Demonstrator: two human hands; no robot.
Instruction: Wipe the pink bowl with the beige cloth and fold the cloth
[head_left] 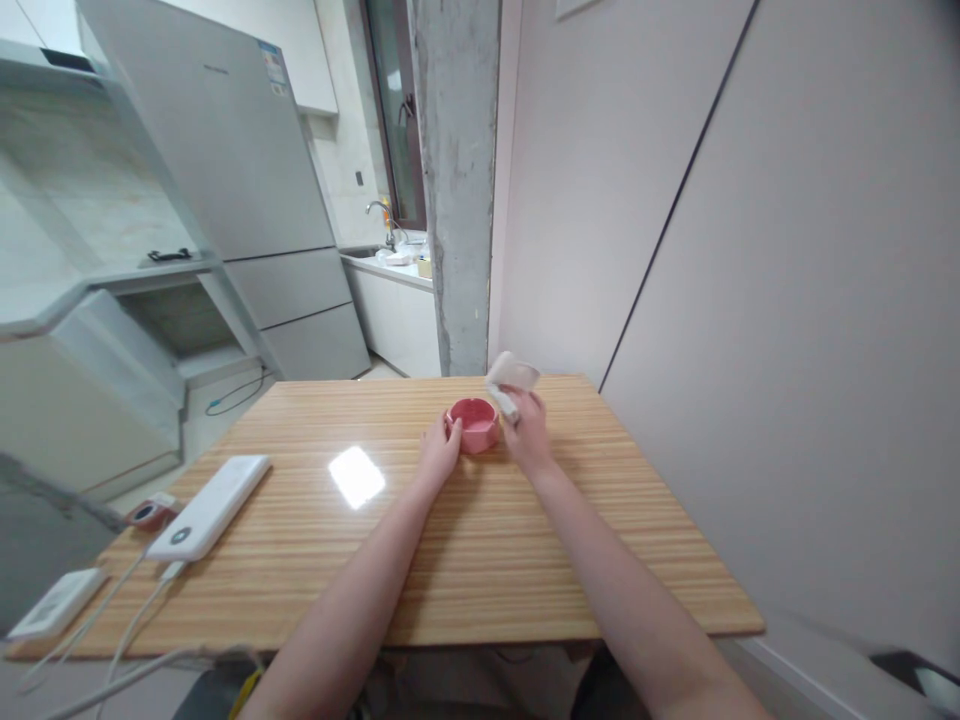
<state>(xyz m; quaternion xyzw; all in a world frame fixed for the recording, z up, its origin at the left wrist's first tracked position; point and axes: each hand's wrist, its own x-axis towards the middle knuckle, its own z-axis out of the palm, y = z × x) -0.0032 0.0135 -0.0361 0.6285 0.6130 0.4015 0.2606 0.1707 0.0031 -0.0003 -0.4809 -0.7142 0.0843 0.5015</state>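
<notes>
A small pink ashtray (475,438) with a notched rim stands upright near the far edge of the wooden table. Its left side is held by my left hand (441,446), thumb at the rim and fingers around the outside. Just right of the ashtray, my right hand (528,428) is closed on a folded white tissue (513,372). The upper part of the tissue flares out above my fingers, and a narrower end points down toward the ashtray's rim. Part of the tissue is hidden by my fingers.
On the left of the table (300,560) lie a white power bank (214,505) with cables, a small red roll-like object (150,514) and a white box-like item (58,603). A wall (712,300) runs along the right; a fridge (217,150) stands beyond.
</notes>
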